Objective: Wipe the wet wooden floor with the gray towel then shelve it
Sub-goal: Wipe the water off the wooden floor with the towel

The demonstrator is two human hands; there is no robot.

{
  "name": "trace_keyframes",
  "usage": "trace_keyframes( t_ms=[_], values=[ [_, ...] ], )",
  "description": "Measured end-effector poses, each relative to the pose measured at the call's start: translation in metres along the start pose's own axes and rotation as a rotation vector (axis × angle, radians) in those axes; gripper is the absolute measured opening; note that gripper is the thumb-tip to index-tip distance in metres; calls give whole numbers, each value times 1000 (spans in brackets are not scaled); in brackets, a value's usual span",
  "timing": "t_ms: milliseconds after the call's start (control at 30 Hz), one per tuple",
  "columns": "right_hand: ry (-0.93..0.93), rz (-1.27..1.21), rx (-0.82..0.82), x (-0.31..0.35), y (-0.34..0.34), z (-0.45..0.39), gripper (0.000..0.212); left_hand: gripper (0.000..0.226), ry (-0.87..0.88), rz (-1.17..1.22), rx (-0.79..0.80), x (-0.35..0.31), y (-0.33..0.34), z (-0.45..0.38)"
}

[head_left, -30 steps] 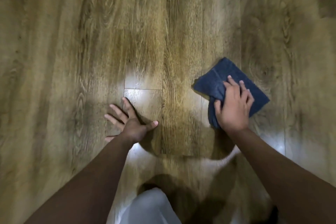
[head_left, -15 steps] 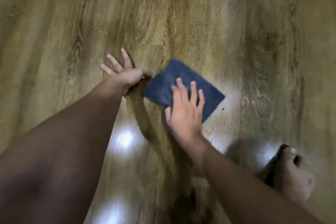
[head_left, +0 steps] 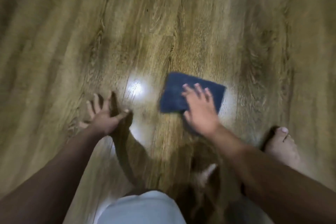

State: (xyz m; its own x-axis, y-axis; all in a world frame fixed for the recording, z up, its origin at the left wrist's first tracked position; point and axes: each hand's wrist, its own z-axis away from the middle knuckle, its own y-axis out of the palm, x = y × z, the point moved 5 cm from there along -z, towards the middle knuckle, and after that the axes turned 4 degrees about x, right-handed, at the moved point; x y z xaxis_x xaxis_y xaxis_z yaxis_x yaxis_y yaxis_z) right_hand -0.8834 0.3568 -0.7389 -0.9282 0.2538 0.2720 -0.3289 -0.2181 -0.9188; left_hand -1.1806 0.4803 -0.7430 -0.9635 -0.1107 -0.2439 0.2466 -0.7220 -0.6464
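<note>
Head view | left hand (head_left: 103, 116) at 8 o'clock, fingers spread flat on wooden floor (head_left: 181, 23) | gray towel (head_left: 174, 92) near 3 o'clock, folded (blurred, probably damp) | right hand (head_left: 200, 109) presses it, fingers straight | soft, light; pinch a corner.

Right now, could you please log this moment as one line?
phase: wiping | right hand: pressing towel flat | left hand: braced on floor | shelving: not yet

Right hand (head_left: 201, 114) flat on folded gray towel (head_left: 174, 94), left hand (head_left: 104, 117) splayed on wooden floor (head_left: 163, 23).
</note>
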Motion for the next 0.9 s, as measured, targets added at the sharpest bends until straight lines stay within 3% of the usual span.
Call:
trace_keyframes(
  t_ms=[67, 133, 300, 400, 500, 600, 667, 767, 900],
  values=[
    [230, -94, -111, -53, -21, -6, 61, 117, 11, -67, 129, 0, 19, 3],
    [406, -159, -190, -81, -32, -8, 56, 121, 2, -100, 141, 0, 26, -2],
    [532, -177, -303, -43, -17, 0, 56, 107, 10, -60, 136, 5, 27, -7],
    [413, -121, -226, 27, 10, 21, 65, 93, -19, -15, 124, 2, 27, -7],
    [132, -90, -67, 122, 51, 60, 70, 81, -49, 4, 92, 0, 30, -8],
    [-212, 5, 16, 192, 83, 99, 49, 69, -58, 25, 67, -4, 30, -6],
    [-311, 40, 32, 193, 87, 101, 45, 66, -49, 23, 60, -6, 30, -5],
    [-416, 133, 96, 162, 76, 81, 57, 66, -35, 36, 65, -6, 29, -4],
    [-222, 67, 15, 76, 38, 29, 66, 67, 12, 80, 22, -5, 27, -2]
  ],
)
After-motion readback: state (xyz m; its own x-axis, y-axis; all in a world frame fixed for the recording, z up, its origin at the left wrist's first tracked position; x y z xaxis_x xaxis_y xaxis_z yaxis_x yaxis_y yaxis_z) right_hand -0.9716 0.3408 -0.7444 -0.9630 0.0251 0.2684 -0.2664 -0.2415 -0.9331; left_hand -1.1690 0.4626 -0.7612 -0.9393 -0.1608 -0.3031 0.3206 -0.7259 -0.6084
